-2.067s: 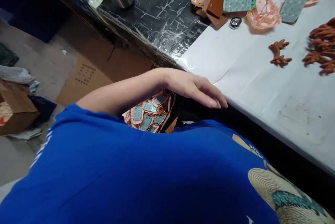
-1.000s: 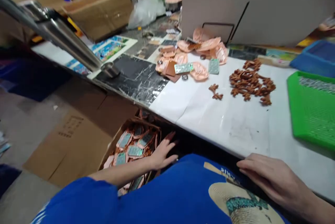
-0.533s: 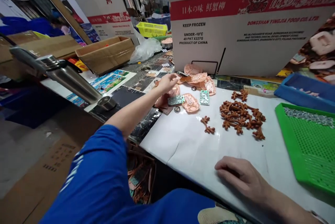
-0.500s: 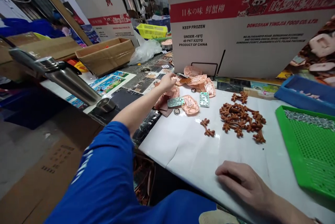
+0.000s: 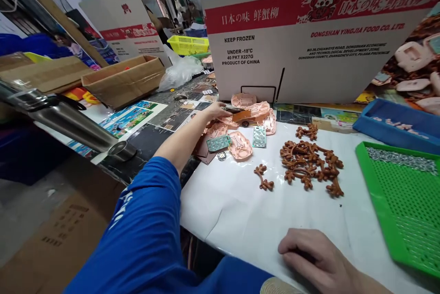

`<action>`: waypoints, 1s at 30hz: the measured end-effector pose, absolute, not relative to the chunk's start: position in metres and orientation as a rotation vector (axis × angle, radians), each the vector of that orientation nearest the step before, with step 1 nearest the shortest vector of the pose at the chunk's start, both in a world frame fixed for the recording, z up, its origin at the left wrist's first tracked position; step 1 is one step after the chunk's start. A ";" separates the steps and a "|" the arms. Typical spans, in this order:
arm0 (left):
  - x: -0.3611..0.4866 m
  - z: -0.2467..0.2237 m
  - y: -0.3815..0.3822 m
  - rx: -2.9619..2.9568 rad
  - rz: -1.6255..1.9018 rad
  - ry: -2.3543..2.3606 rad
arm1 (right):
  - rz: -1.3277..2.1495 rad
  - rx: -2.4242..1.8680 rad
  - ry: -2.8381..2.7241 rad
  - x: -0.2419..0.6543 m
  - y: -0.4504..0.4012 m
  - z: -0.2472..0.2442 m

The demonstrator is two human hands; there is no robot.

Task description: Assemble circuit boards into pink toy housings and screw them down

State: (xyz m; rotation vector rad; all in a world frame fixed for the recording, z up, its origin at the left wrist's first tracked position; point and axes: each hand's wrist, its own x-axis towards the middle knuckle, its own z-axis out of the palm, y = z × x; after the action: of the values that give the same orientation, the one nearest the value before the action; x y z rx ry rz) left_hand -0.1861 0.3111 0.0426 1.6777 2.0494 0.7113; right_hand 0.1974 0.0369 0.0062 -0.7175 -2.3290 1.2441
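Observation:
My left hand (image 5: 217,110) reaches to the pile of pink plastic shells (image 5: 260,110) by the large carton; its fingers are closed at a dark flat piece (image 5: 233,110), and whether they grip it is unclear. Near it lie a green circuit board (image 5: 218,143), a second board (image 5: 259,137), a small round speaker (image 5: 222,156) and a pink shell half (image 5: 240,145). My right hand (image 5: 309,253) rests with curled fingers on the white table sheet, holding nothing visible. Beyond it are a heap of brown branch-shaped parts (image 5: 305,163) and one lone brown part (image 5: 264,177).
A large printed carton (image 5: 254,72) stands behind the pile. At the right are a green tray (image 5: 409,207) with small metal parts and a blue bin (image 5: 395,122). A steel flask (image 5: 79,122) leans at the left, near an open cardboard box (image 5: 123,84). A person is partly visible behind.
The view has shifted slightly. My left hand remains at the pile, where an orange-brown piece beside it shows more clearly. My right hand is still curled on the table.

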 end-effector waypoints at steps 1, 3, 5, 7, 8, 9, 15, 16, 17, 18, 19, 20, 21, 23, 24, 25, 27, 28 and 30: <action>-0.184 0.046 0.304 1.703 0.761 2.065 | 1.254 -0.718 -2.334 0.197 0.037 0.007; -0.179 0.057 0.288 1.775 0.889 2.114 | 1.268 -0.709 -2.348 0.197 0.037 0.007; -0.175 0.070 0.270 1.862 1.014 2.150 | 1.277 -0.705 -2.350 0.196 0.037 0.007; -0.172 0.086 0.251 1.967 1.129 2.162 | 1.288 -0.715 -2.340 0.196 0.038 0.006; -0.171 0.094 0.241 2.032 1.203 2.156 | 1.288 -0.724 -2.328 0.195 0.038 0.005; -0.171 0.102 0.231 2.104 1.297 2.131 | 1.285 -0.736 -2.312 0.195 0.038 0.004; -0.142 0.135 0.162 2.281 1.852 1.499 | 1.335 -1.016 -1.927 0.193 0.045 0.000; -0.131 0.135 0.148 2.216 1.828 1.383 | 1.371 -1.051 -1.789 0.193 0.047 0.001; -0.117 0.132 0.133 2.112 1.798 1.271 | 1.419 -1.063 -1.659 0.195 0.049 0.004; -0.103 0.127 0.117 1.987 1.713 1.194 | 1.481 -1.058 -1.554 0.197 0.051 0.008; -0.088 0.118 0.102 1.855 1.616 1.150 | 1.544 -1.054 -1.489 0.200 0.051 0.013; -0.073 0.108 0.087 1.732 1.512 1.118 | 1.602 -1.055 -1.456 0.203 0.051 0.018; -0.059 0.094 0.072 1.619 1.407 1.095 | 1.643 -1.061 -1.437 0.207 0.050 0.023; -0.034 0.064 0.048 1.428 1.233 1.057 | 1.680 -1.098 -1.417 0.218 0.047 0.031; -0.024 0.048 0.038 1.365 1.160 1.055 | 1.672 -1.127 -1.407 0.223 0.045 0.033; -0.016 0.034 0.030 1.339 1.095 1.069 | 1.648 -1.165 -1.402 0.228 0.042 0.034; -0.006 0.011 0.019 1.440 1.014 1.137 | 1.564 -1.246 -1.409 0.238 0.038 0.031; -0.004 0.005 0.016 1.555 1.000 1.175 | 1.518 -1.266 -1.423 0.242 0.036 0.029; -0.005 -0.001 0.014 1.844 0.993 1.233 | 1.457 -1.237 -1.456 0.245 0.033 0.027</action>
State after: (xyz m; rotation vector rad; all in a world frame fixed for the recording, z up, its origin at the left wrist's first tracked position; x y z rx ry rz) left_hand -0.0047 0.0142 -0.0009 1.8437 1.2327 0.9927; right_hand 0.2454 0.0333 0.0271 -1.2366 -1.4563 1.4574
